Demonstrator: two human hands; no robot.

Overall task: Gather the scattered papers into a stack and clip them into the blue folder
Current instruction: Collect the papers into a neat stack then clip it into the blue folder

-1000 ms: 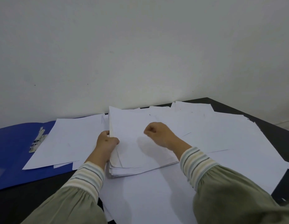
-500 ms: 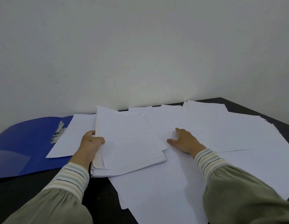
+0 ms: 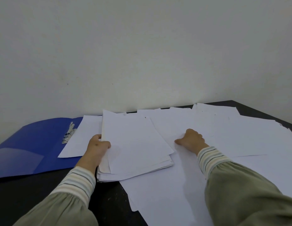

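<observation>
Left hand [image 3: 98,146] grips the gathered stack [image 3: 135,145] beside the open blue folder [image 3: 32,144]; right hand [image 3: 191,140], a second ago clenched above it, now presses loose papers [image 3: 240,136] on the table [image 3: 27,193], fingers curling to draw another sheet.

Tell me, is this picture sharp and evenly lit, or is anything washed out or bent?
Head view: soft, even light, no hard glare; faint shadows fall beside the left hand and the right hand. The white loose sheets blend together, their edges hard to separate. The wide lens bows the blue folder and the black table edge. The near sleeves look slightly soft.
</observation>
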